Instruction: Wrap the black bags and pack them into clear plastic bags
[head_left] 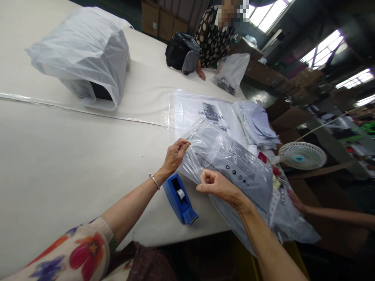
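A clear plastic bag (216,136) with printed recycling marks lies over the table's front right part, its lower end draping past the edge. At its near left corner my left hand (176,154) pinches the film between thumb and fingertips. My right hand (215,184) is curled at the bag's near edge, thumb toward the fingers, and the film between both hands is wrinkled. Just below my left hand stands a blue tape dispenser (179,199) with a roll of tape in it. Under the bag's far side is a stack of flat printed bags (187,103).
A filled white bag (84,43) sits at the far left of the table (73,164). A person stands across, beside a black backpack (178,50) and a bagged item (231,72). White papers (254,121), a fan (301,155) and another person's hand (297,201) are at right.
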`<state>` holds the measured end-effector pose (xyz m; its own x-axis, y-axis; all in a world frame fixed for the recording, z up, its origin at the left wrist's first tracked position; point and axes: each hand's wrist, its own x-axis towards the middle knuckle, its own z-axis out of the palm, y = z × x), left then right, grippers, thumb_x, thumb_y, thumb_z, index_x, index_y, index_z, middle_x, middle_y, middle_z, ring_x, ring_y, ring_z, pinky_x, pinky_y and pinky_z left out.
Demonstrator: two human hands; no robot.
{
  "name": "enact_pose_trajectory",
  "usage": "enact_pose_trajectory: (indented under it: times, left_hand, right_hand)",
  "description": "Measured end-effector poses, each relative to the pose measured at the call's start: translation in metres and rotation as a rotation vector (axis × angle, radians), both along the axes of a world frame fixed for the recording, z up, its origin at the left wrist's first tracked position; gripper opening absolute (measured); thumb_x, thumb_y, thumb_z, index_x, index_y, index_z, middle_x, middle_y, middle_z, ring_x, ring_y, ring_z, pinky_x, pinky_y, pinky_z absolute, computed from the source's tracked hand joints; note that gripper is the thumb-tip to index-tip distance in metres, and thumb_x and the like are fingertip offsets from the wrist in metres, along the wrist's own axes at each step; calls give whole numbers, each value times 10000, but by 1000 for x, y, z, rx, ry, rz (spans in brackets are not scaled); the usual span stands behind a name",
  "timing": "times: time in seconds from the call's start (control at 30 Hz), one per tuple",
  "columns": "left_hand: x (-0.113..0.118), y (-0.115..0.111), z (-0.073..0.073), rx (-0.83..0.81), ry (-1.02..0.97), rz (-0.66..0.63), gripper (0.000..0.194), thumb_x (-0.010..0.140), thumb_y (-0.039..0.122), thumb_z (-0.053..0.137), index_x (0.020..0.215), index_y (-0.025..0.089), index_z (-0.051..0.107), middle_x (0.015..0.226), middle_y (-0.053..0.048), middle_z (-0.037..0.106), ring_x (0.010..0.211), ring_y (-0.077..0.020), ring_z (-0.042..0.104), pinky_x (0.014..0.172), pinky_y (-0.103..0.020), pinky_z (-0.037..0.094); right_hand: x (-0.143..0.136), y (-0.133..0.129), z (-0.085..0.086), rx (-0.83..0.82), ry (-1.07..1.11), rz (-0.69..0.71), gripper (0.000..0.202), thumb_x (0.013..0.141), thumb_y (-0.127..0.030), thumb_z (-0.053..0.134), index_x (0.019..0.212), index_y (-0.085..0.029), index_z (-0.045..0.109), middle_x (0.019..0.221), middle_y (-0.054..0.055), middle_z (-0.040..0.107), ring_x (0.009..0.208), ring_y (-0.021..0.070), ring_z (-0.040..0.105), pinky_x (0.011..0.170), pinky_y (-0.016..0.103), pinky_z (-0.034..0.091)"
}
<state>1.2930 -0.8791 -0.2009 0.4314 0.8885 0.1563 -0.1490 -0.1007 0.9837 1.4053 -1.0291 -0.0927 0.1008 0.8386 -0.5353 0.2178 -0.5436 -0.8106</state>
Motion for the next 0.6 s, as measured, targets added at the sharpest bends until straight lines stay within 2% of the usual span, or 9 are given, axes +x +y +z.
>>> enact_pose_trajectory:
  times: [0.1, 0.17, 0.3, 0.47, 0.6]
  left_hand:
    - [-3, 6, -1, -18, 6, 67, 240, 929, 415, 573, 922, 194, 667, 647, 39, 456, 594, -117, 409, 578, -240, 337]
    - [-7, 13, -2, -30, -1, 137, 229, 924, 407, 574, 907, 193, 654, 641, 41, 433, 588, -117, 392, 572, -243, 329]
    - [-11, 22, -3, -16, -10, 154, 218, 914, 404, 582, 891, 195, 642, 650, 39, 443, 608, -119, 411, 598, -244, 346]
    - [-12, 28, -11, -61, -4, 171, 217, 909, 404, 586, 888, 194, 637, 655, 38, 460, 606, -117, 431, 599, -238, 366]
    - [-18, 42, -18, -122, -24, 285, 192, 899, 379, 588, 900, 189, 619, 636, 45, 447, 569, -111, 409, 558, -228, 352]
  right_hand:
    - [7, -4, -1, -98, -139, 128, 310, 704, -326, 755, 627, -204, 481, 613, -48, 410, 614, 113, 338, 574, 279, 239]
    - [11, -11, -3, -120, -183, 139, 296, 703, -321, 747, 604, -197, 497, 608, -45, 444, 618, 115, 369, 583, 276, 263]
    - [17, -27, -3, -76, -86, 23, 259, 721, -368, 762, 675, -194, 576, 698, -20, 542, 687, 137, 445, 648, 279, 327]
    - [25, -41, 1, -39, 70, -85, 342, 686, -396, 820, 690, -196, 543, 659, -41, 460, 634, 116, 368, 613, 266, 288]
    - [38, -57, 1, -30, 129, -108, 345, 699, -385, 829, 684, -196, 540, 675, -32, 481, 643, 119, 386, 618, 270, 303]
